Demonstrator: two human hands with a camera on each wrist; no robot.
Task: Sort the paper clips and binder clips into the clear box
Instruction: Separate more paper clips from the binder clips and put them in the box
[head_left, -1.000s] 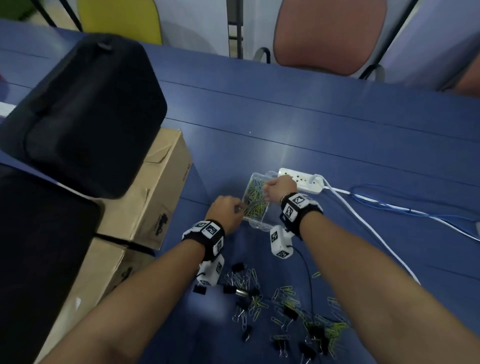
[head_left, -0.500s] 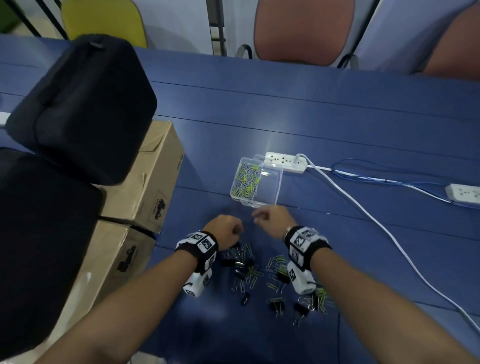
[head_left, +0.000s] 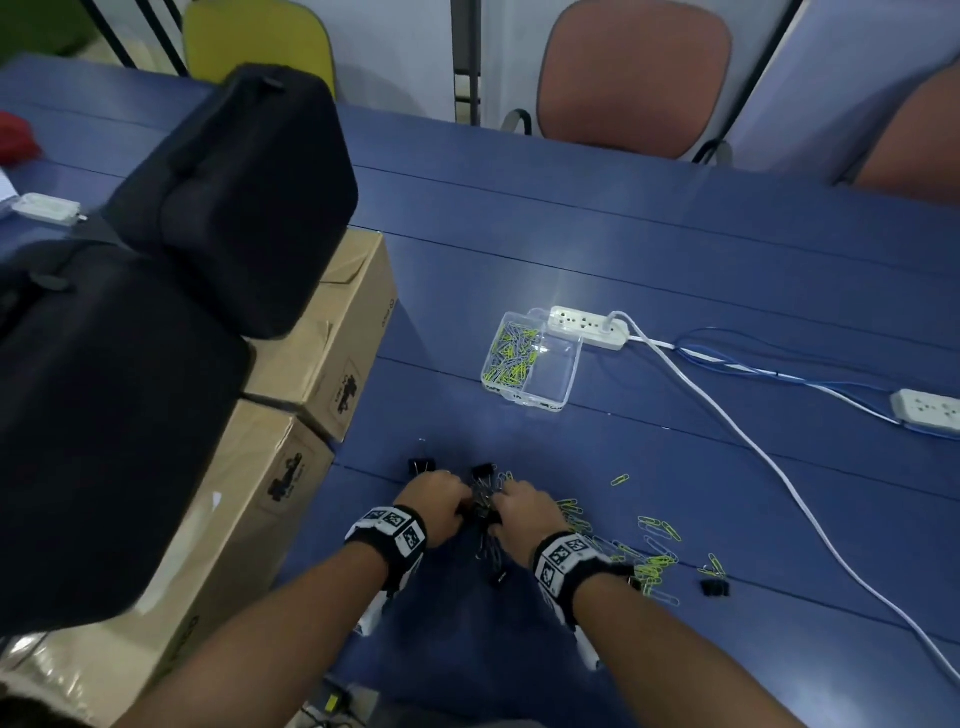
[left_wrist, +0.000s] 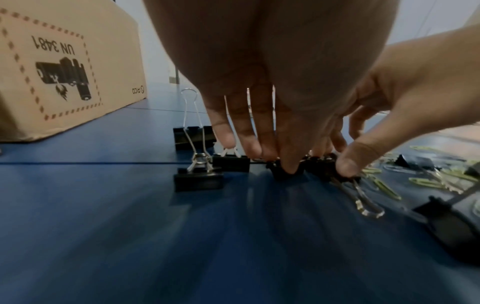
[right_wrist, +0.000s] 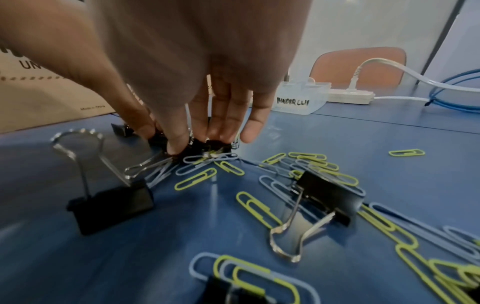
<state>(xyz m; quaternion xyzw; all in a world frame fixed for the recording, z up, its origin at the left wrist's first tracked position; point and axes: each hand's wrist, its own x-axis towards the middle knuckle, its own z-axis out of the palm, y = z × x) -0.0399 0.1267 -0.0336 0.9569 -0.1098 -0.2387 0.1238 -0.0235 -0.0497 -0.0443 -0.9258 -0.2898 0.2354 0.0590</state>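
The clear box stands mid-table; its left compartment holds green and blue paper clips, and the right one looks empty. In the right wrist view it carries a handwritten binder clip label. Nearer me, black binder clips lie bunched between my hands. My left hand has curled fingers with tips down on that bunch. My right hand pinches the same bunch between thumb and fingers. Loose paper clips spread to the right, with single binder clips around.
Two cardboard boxes with black bags on top stand at the left. A white power strip touches the clear box's far side, and its white cable runs down the right. A second strip lies far right.
A second ago both hands were at the clear box. They drew back toward me and now sit down on the bunch of binder clips.
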